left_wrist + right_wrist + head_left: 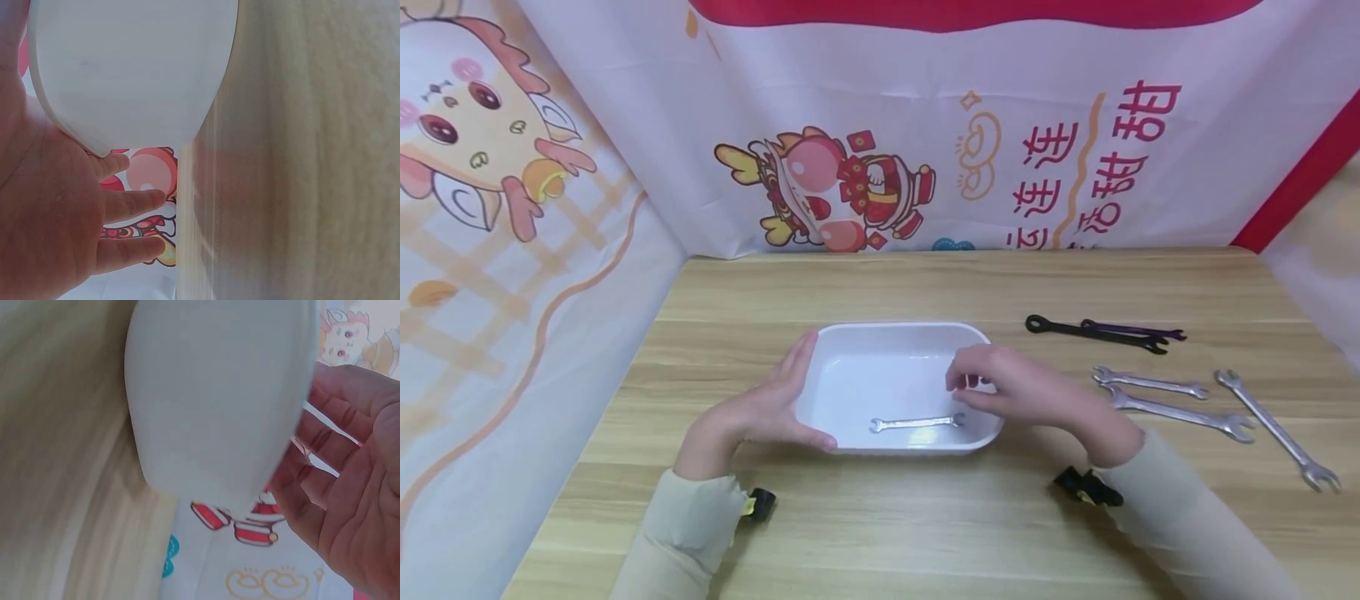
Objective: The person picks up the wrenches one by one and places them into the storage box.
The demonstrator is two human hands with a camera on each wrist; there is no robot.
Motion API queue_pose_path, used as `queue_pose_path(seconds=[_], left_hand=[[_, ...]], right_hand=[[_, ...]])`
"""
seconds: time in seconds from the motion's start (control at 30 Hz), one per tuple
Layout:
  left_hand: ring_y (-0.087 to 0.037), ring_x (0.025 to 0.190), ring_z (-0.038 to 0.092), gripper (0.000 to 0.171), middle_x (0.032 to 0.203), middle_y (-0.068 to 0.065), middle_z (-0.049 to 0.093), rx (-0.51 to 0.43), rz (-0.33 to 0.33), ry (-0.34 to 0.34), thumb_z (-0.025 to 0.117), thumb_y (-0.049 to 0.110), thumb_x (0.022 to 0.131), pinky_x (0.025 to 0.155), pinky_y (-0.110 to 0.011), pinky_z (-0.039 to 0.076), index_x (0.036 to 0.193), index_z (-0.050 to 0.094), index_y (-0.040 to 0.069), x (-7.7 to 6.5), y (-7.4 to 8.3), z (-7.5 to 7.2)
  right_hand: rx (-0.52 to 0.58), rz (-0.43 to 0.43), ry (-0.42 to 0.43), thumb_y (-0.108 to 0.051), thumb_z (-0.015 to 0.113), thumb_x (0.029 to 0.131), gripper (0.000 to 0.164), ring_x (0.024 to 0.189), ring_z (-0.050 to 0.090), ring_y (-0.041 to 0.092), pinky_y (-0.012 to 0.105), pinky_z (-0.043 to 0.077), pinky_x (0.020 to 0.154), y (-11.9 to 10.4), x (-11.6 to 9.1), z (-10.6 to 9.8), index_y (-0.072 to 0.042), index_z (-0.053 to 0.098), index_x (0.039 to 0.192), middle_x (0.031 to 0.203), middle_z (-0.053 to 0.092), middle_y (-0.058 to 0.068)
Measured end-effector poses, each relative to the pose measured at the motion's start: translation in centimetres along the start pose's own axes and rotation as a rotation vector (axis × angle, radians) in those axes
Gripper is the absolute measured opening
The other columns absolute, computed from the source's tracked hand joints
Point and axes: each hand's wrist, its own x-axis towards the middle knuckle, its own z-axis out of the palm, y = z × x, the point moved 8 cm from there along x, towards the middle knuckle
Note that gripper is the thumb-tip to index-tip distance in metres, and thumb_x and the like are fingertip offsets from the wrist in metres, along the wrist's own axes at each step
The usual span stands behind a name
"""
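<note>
A white rectangular tray [865,354] sits on the table, with a small silver open-end wrench [917,423] lying inside along its near side. My left hand [775,400] rests against the tray's left end, fingers extended and thumb by the near rim. In the left wrist view, those fingers [134,205] stretch past the tray's wall [131,69]. My right hand [1000,383] reaches over the right rim, its fingers loosely bent above the tray's floor, and no object shows in it. In the right wrist view, the wall hides the fingertips of the right hand [350,469].
Right of the tray lie a black wrench [1097,334], a thinner dark purple wrench [1138,329], a short silver wrench [1153,383], a longer silver wrench [1180,412] and another silver wrench [1273,425]. A printed cloth [865,75] hangs behind the wooden table [910,525].
</note>
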Motion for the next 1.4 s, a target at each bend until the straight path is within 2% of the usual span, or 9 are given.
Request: queue_pose_path(seconds=[0.3,0.53,0.63,1.0,1.2,1.4], left_hand=[[-0.038,0.153,0.006,0.149,0.167,-0.011,-0.008,0.007,0.008,0.004,0.091,0.051,0.061,0.121,-0.063,0.016,0.158,-0.017,0.019,0.2,-0.1,-0.1],[-0.036,0.154,0.005,0.149,0.167,-0.01,-0.01,0.001,0.015,0.0,0.091,0.049,0.062,0.121,-0.062,0.016,0.158,-0.018,0.019,0.3,-0.1,-0.1],[-0.036,0.154,0.005,0.148,0.167,-0.01,-0.01,-0.003,0.027,-0.002,0.091,0.048,0.062,0.121,-0.062,0.016,0.158,-0.018,0.018,0.3,0.0,-0.2],[-0.034,0.154,0.005,0.148,0.167,-0.01,-0.01,-0.02,0.033,-0.001,0.092,0.045,0.062,0.122,-0.06,0.016,0.158,-0.017,0.018,0.3,0.1,-0.2],[-0.034,0.153,0.007,0.148,0.167,-0.008,-0.009,-0.021,0.022,-0.003,0.092,0.047,0.062,0.121,-0.061,0.017,0.158,-0.017,0.019,0.2,-0.1,-0.1],[-0.034,0.152,0.009,0.147,0.167,-0.01,-0.007,-0.031,0.046,0.002,0.092,0.044,0.062,0.122,-0.06,0.018,0.158,-0.017,0.017,0.2,0.1,-0.1]], right_hand=[[-0.004,0.045,0.1,-0.014,0.068,0.094,0.009,0.09,0.058,0.009,0.027,0.057,0.079,2.0,-2.5,-2.3,-0.015,0.07,0.103,0.096,0.067,-0.009],[-0.031,0.005,0.208,-0.01,0.07,0.092,0.011,0.087,0.058,0.005,0.028,0.058,0.077,3.2,-4.6,-4.0,-0.017,0.069,0.101,0.095,0.067,-0.008],[-0.059,0.015,0.235,-0.008,0.07,0.091,0.015,0.087,0.059,0.003,0.029,0.059,0.077,3.6,-5.5,-4.9,-0.019,0.069,0.1,0.095,0.069,-0.006],[-0.196,0.165,0.241,-0.016,0.072,0.092,0.012,0.085,0.058,0.001,0.038,0.059,0.079,6.2,-9.1,-7.3,-0.023,0.07,0.1,0.09,0.067,-0.012],[-0.238,0.159,0.297,-0.011,0.076,0.087,0.018,0.082,0.056,-0.004,0.031,0.057,0.075,7.7,-11.1,-8.2,-0.025,0.07,0.097,0.086,0.065,-0.017],[-0.227,0.176,0.304,-0.007,0.079,0.082,0.022,0.08,0.055,-0.004,0.023,0.054,0.071,9.8,-12.7,-8.5,-0.022,0.07,0.095,0.086,0.065,-0.015]])
